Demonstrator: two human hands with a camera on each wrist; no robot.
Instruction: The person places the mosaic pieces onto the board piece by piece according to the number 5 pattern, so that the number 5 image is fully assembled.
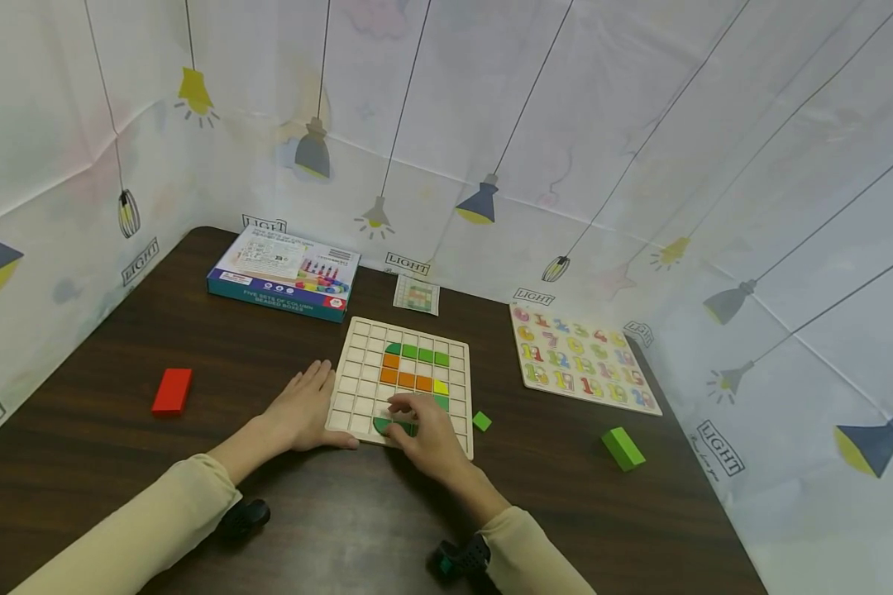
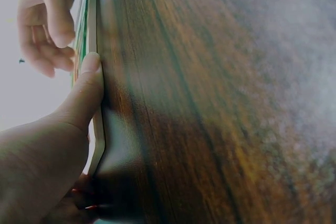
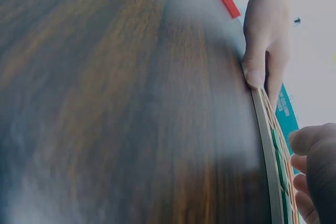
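Observation:
A wooden grid board [image 1: 352, 384] lies on the dark table with coloured square tiles in it. Green tiles [image 1: 426, 355] run along its upper part, orange tiles [image 1: 406, 380] sit below, and a yellow tile [image 1: 441, 387] is at their right. My left hand [image 1: 305, 411] rests at the board's left side, fingers straight, thumb [image 2: 86, 85] against the near edge. Over the board's near rows my right hand [image 1: 429, 435] hovers with loosely bent fingers; no piece shows between them in either wrist view. It partly covers a dark green rounded tile [image 1: 381, 425] and its neighbours.
A small green tile [image 1: 481, 421] lies right of the board. Farther right are a green block [image 1: 623, 449] and a number board [image 1: 584, 359]. A red block [image 1: 172, 392] lies left. Behind stand a blue box [image 1: 283, 273] and a pattern card [image 1: 417, 295].

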